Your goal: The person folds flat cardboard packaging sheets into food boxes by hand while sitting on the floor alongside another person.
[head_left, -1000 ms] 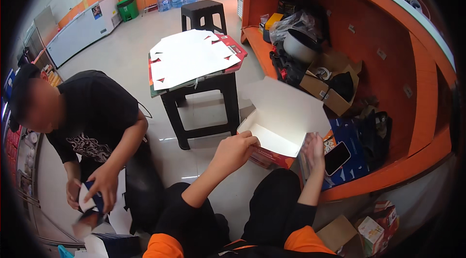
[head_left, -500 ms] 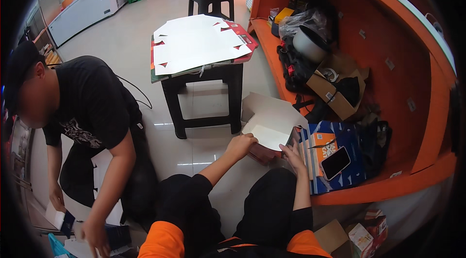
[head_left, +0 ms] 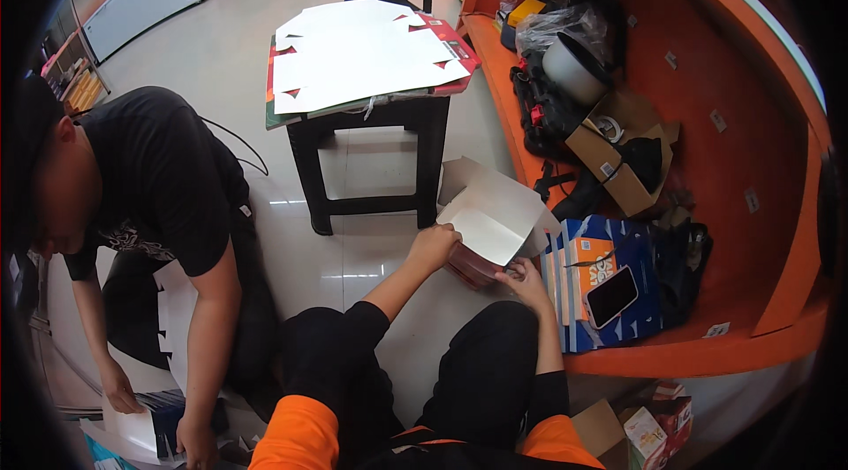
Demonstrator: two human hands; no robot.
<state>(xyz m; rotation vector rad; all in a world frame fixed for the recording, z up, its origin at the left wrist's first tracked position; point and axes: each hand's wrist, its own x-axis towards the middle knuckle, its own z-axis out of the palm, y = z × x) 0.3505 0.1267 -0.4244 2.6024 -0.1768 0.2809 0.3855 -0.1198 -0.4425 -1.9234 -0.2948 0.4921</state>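
Note:
A partly folded cardboard box [head_left: 488, 221] is held over the floor in front of my knees, white inside and dark red outside, with its far flaps standing up. My left hand [head_left: 434, 246] is closed on its left near corner, fingers over the rim. At the right near corner my right hand [head_left: 527, 284] pinches the wall, its thumb and fingers partly hidden by the cardboard. Right beside that hand lies a stack of blue and orange flat packages [head_left: 579, 249] with a phone [head_left: 611, 297] on top.
Ahead, a black stool [head_left: 362, 156] bears flat white cardboard sheets [head_left: 362, 50]. Along the right runs an orange shelf [head_left: 707, 351] with an opened carton [head_left: 618, 156] and a pot [head_left: 574, 71]. A seated co-worker [head_left: 168, 178] at left handles dark blue pieces [head_left: 165, 417].
The box's near red wall shows more now, and its right flap has tipped outward. Both my hands still hold it. The co-worker has leaned lower, hands now at the blue pieces.

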